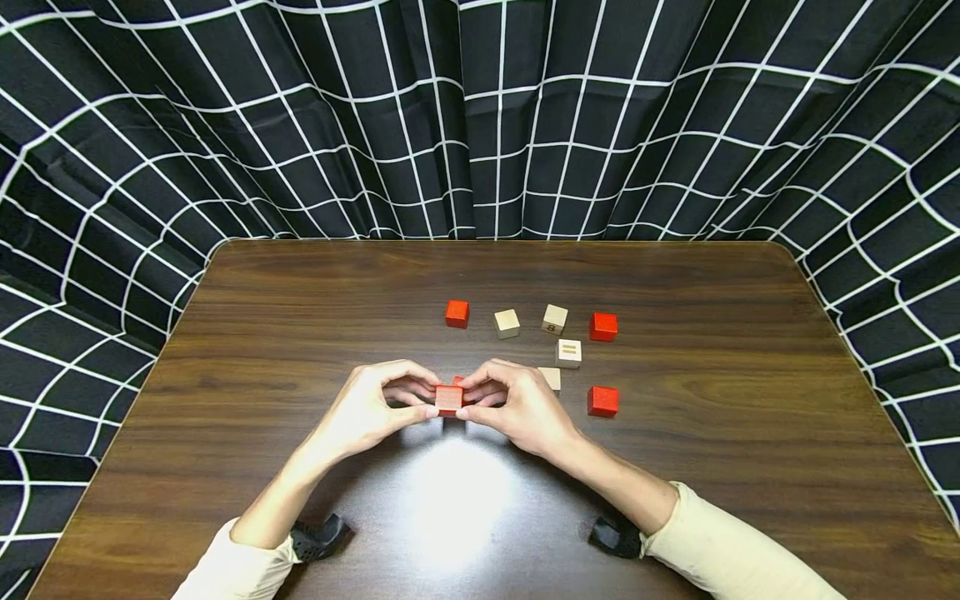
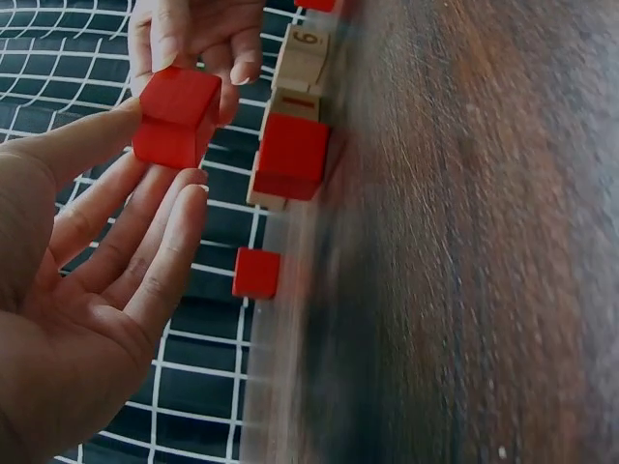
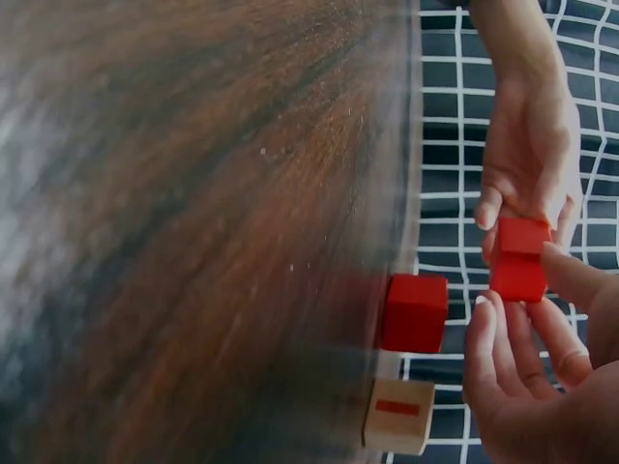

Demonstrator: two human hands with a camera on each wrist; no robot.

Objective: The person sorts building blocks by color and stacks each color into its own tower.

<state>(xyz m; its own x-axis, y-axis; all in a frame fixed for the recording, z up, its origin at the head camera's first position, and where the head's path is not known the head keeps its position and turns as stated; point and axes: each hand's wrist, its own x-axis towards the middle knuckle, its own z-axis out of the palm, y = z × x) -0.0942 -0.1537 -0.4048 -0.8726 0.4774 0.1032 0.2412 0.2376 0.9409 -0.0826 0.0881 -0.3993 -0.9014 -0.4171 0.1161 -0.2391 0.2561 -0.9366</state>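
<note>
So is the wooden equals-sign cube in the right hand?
No, the wooden equals-sign cube sits on the table, beyond the right hand.

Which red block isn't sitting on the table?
The red block pinched between the left hand and the right hand, up in the air. The other red blocks rest on the table, with no hand holding them.

White glare washed out the near middle of the brown wood-grain tabletop [image 1: 459, 510] in the head view. Both wrist views looked dimmer, with the tabletop streaked and blurred.
</note>
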